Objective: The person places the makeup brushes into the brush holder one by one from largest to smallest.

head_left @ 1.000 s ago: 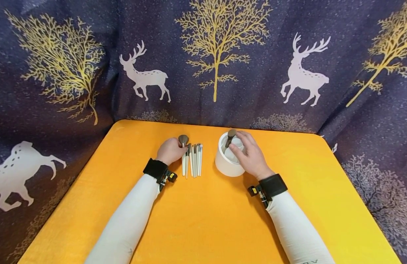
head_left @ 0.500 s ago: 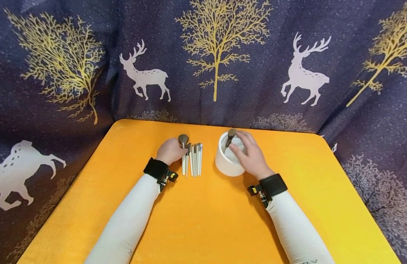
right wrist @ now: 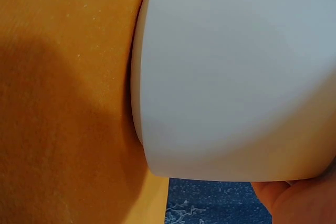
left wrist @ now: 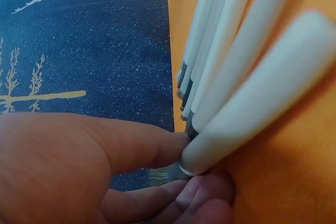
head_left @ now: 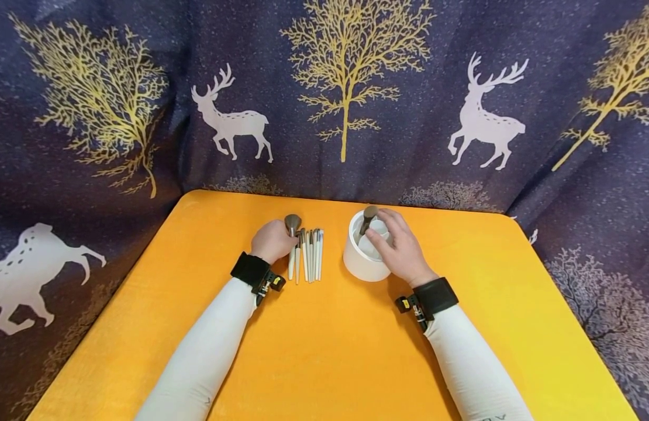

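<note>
My left hand [head_left: 272, 241] pinches a large makeup brush [head_left: 292, 222] between thumb and fingers, just below its fluffy dark head. In the left wrist view the white handle [left wrist: 262, 93] of that brush slants up past the thumb, touching the orange tabletop or close above it. Right beside it, several slimmer makeup brushes [head_left: 311, 257] lie in a row with their heads pointing away. My right hand [head_left: 403, 248] grips the rim of a round white brush holder [head_left: 365, 270]. One brush with a brown head [head_left: 369, 214] leans upright inside the holder.
The holder has inner dividers, partly hidden by my right hand. Orange cloth [head_left: 324, 345] covers the table. A dark curtain [head_left: 303, 117] printed with deer and trees hangs behind the far edge.
The large brush in my left hand has shifted very slightly, its handle end moving a little left of the row. My right hand and the holder stay where they were.
</note>
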Available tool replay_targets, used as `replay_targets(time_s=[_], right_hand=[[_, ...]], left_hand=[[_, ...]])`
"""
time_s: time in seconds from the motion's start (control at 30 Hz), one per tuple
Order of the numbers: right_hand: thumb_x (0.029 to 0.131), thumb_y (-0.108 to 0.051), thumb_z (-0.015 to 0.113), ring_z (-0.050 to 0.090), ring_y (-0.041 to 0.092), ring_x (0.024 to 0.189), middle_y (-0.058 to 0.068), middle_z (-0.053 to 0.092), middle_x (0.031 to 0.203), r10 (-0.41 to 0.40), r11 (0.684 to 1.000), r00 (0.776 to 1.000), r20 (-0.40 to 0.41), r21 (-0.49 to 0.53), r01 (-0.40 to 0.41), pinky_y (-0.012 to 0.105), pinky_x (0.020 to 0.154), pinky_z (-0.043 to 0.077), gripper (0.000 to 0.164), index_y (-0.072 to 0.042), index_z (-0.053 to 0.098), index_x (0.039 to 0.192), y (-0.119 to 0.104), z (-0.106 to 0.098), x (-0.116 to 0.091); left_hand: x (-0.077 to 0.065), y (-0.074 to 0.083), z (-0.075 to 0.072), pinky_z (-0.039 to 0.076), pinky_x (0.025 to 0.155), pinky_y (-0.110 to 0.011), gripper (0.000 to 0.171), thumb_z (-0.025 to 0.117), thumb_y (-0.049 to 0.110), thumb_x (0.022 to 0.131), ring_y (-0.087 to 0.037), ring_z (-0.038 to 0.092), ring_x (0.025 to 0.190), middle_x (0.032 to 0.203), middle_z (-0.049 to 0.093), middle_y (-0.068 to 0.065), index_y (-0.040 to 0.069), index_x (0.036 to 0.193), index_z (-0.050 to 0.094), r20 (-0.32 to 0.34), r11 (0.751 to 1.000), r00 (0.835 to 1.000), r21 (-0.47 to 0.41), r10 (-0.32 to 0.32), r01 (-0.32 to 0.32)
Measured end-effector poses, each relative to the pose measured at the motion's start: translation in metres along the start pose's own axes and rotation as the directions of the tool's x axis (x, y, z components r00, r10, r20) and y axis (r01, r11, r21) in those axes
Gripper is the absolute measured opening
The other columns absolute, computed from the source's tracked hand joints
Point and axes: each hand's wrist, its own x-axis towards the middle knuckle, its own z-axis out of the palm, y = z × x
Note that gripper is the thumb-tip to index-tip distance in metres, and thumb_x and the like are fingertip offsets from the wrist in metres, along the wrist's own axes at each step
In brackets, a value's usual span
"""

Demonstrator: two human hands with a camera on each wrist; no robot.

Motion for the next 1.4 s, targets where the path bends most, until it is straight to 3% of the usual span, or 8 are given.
replay_targets(time_s=[0.2, 0.4, 0.7, 0.83, 1.0, 1.23, 1.4], right_hand=[[0.115, -0.044, 0.061, 0.044, 0.041, 0.156, 0.016, 0.046, 0.17, 0.0, 1.0, 1.0, -0.005, 0.003, 0.0, 0.063, 0.126, 0.035, 0.066, -0.004, 0.05, 0.165, 0.001, 0.0, 0.0], [0.115, -0.044, 0.061, 0.045, 0.041, 0.156, 0.016, 0.047, 0.169, -0.003, 1.0, 1.0, -0.011, 0.002, 0.003, 0.063, 0.126, 0.035, 0.065, -0.004, 0.05, 0.165, 0.002, 0.001, 0.0], [0.115, -0.045, 0.06, 0.045, 0.041, 0.155, 0.015, 0.046, 0.169, -0.004, 1.0, 1.0, -0.013, 0.006, 0.004, 0.063, 0.125, 0.036, 0.066, -0.005, 0.05, 0.165, 0.003, 0.0, 0.0], [0.115, -0.048, 0.059, 0.046, 0.041, 0.155, 0.015, 0.046, 0.169, -0.003, 1.0, 1.0, -0.012, -0.001, 0.003, 0.064, 0.125, 0.036, 0.067, -0.005, 0.05, 0.166, 0.002, 0.0, 0.0], [0.115, -0.048, 0.06, 0.046, 0.041, 0.155, 0.016, 0.047, 0.168, -0.005, 1.0, 1.0, -0.014, -0.007, 0.005, 0.064, 0.125, 0.037, 0.067, -0.005, 0.05, 0.165, 0.001, -0.001, 0.0], [0.114, -0.044, 0.062, 0.046, 0.041, 0.155, 0.016, 0.047, 0.168, -0.007, 1.0, 1.0, -0.012, -0.001, 0.007, 0.063, 0.125, 0.036, 0.065, -0.004, 0.051, 0.165, 0.001, 0.0, 0.0], [0.114, -0.045, 0.062, 0.046, 0.04, 0.155, 0.015, 0.047, 0.168, -0.009, 1.0, 1.0, -0.011, 0.001, 0.009, 0.062, 0.125, 0.036, 0.065, -0.005, 0.051, 0.165, 0.001, 0.0, 0.0]], left_hand=[[0.003, -0.003, 0.003, 0.037, 0.053, -0.034, 0.045, 0.076, 0.021, 0.105, -0.022, 0.053, 0.054, 0.059, 0.043, -0.001, 0.017, 0.067, 0.051, -0.015, 1.0, 1.0, 0.005, 0.004, -0.004], [0.001, -0.002, 0.002, 0.041, 0.051, -0.034, 0.043, 0.074, 0.019, 0.105, -0.021, 0.056, 0.052, 0.058, 0.047, -0.001, 0.016, 0.067, 0.054, -0.01, 0.999, 1.0, -0.041, 0.007, -0.008], [0.003, -0.002, -0.001, 0.038, 0.051, -0.035, 0.039, 0.075, 0.02, 0.105, -0.02, 0.05, 0.05, 0.058, 0.044, 0.0, 0.013, 0.069, 0.06, -0.011, 0.996, 1.0, -0.089, 0.008, -0.009], [0.005, -0.003, -0.001, 0.036, 0.051, -0.034, 0.036, 0.076, 0.024, 0.106, -0.019, 0.048, 0.051, 0.059, 0.047, 0.0, 0.012, 0.073, 0.065, -0.047, 0.995, 0.999, -0.095, 0.008, -0.012], [0.004, -0.005, -0.004, 0.038, 0.053, -0.037, 0.035, 0.075, 0.027, 0.108, -0.022, 0.051, 0.053, 0.061, 0.047, -0.002, 0.011, 0.078, 0.064, -0.109, 0.988, 0.993, -0.139, 0.047, -0.062], [0.002, -0.001, -0.008, 0.04, 0.054, -0.039, 0.026, 0.077, 0.025, 0.106, -0.024, 0.054, 0.055, 0.065, 0.061, -0.004, 0.011, 0.084, 0.074, -0.16, 0.971, 0.984, -0.209, 0.084, -0.117], [-0.001, 0.006, -0.011, 0.041, 0.058, -0.04, 0.017, 0.074, 0.024, 0.105, -0.025, 0.055, 0.061, 0.074, 0.069, -0.008, 0.009, 0.1, 0.081, -0.208, 0.96, 0.971, -0.226, 0.118, -0.165]])
